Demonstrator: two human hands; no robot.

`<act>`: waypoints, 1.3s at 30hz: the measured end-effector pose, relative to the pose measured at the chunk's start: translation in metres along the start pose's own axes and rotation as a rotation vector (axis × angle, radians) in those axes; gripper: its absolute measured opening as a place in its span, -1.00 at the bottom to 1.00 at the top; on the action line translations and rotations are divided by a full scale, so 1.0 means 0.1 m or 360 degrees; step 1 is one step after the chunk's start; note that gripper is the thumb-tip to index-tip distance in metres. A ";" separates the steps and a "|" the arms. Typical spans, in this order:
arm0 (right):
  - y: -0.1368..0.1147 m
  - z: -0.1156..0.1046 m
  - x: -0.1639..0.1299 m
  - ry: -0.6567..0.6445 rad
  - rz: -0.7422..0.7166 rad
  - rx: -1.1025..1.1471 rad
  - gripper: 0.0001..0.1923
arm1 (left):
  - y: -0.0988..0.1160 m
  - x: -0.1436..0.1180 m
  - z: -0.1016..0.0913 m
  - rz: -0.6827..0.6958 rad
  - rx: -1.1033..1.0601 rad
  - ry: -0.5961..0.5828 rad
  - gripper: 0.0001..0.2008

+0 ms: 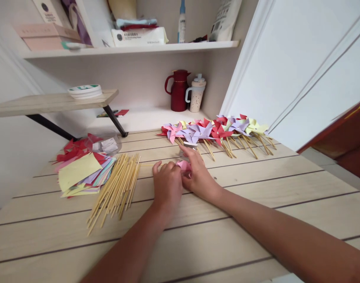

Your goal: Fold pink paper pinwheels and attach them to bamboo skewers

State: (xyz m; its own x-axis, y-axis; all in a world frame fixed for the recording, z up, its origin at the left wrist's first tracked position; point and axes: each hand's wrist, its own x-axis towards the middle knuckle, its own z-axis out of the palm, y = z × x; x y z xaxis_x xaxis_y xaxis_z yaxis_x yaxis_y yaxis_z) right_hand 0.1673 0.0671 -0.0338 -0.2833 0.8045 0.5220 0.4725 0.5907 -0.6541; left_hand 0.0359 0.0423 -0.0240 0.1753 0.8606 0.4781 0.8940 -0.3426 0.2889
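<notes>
My left hand (167,183) and my right hand (197,173) meet at the middle of the wooden table (256,220), both closed on a pink folded paper piece (184,165). A thin wooden stick (146,165) pokes out to the left from under my left hand. A small clear container (189,146) stands just beyond my right fingertips. A pile of wooden sticks (116,188) lies left of my left hand. Beyond it sits a stack of coloured paper squares (79,175). Finished paper pinwheels (215,131) lie in a row behind my hands.
A red jug (178,90) and a speckled lidded cup (196,94) stand in the back niche. A raised wooden shelf (50,103) with a tape roll (84,90) juts over the left. Red paper pieces and a plastic bag (104,144) lie under it. Upper shelf holds boxes.
</notes>
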 end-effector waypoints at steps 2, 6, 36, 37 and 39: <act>0.02 0.00 0.01 0.0037 -0.0003 0.0029 -0.04 | -0.02 0.00 0.02 -0.0003 0.0003 0.0053 -0.78; 0.02 -0.03 0.03 0.0093 -0.0060 0.0008 -0.10 | -0.06 0.00 0.06 -0.0022 -0.0038 0.0199 -0.77; 0.04 -0.15 0.15 0.0179 0.0989 0.1261 -0.67 | -0.24 0.10 -0.05 -0.0864 -0.1370 0.0722 -0.57; 0.05 -0.15 0.15 0.0185 0.0977 0.1317 -0.68 | -0.26 0.10 -0.06 -0.0867 -0.1388 0.0759 -0.58; 0.06 -0.14 0.14 0.0191 0.0959 0.1441 -0.70 | -0.26 0.11 -0.07 -0.0848 -0.1428 0.0803 -0.60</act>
State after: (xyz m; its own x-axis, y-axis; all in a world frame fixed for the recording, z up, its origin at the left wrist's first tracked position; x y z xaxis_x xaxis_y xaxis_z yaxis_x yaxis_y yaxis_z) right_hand 0.1773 0.0812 -0.0226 -0.1052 0.9945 -0.0009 -0.2966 -0.0322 -0.9545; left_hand 0.0112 0.0576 -0.0204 -0.5008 0.7973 0.3370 0.1557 -0.3000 0.9411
